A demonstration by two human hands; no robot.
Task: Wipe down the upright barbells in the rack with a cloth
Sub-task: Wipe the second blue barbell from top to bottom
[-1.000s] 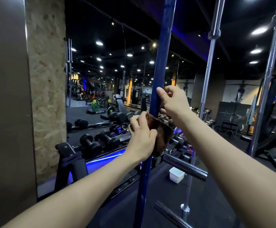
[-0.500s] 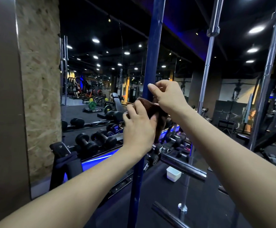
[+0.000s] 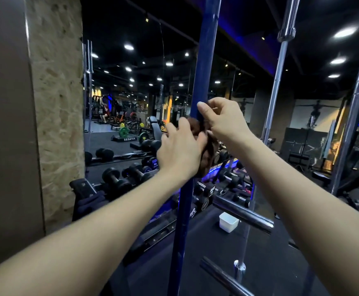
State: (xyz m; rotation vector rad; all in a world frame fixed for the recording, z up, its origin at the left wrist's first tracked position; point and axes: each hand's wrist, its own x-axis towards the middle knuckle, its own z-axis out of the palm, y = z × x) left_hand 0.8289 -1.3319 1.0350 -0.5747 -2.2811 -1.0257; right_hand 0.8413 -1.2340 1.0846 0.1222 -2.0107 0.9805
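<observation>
A blue upright barbell (image 3: 204,60) stands straight ahead of me, running from the floor out of the top of the view. A brown cloth (image 3: 208,154) is bunched around it at chest height. My left hand (image 3: 179,152) grips the cloth against the bar from the left. My right hand (image 3: 221,120) sits just above, thumb and fingers pinching the cloth's upper edge at the bar. Two chrome upright barbells stand to the right, one in the middle (image 3: 278,82) and one at the far right (image 3: 358,107).
A mirror wall behind the bars reflects the gym. Dumbbells (image 3: 118,178) line a low rack at the left. Chrome horizontal pegs (image 3: 242,213) stick out of the rack at lower right. A white tub (image 3: 228,222) sits on the black floor. A rough pillar (image 3: 56,103) stands at the left.
Both hands have slid the cloth a little higher up the blue bar, and the cloth is now bunched tighter between them. My view has shifted slightly left.
</observation>
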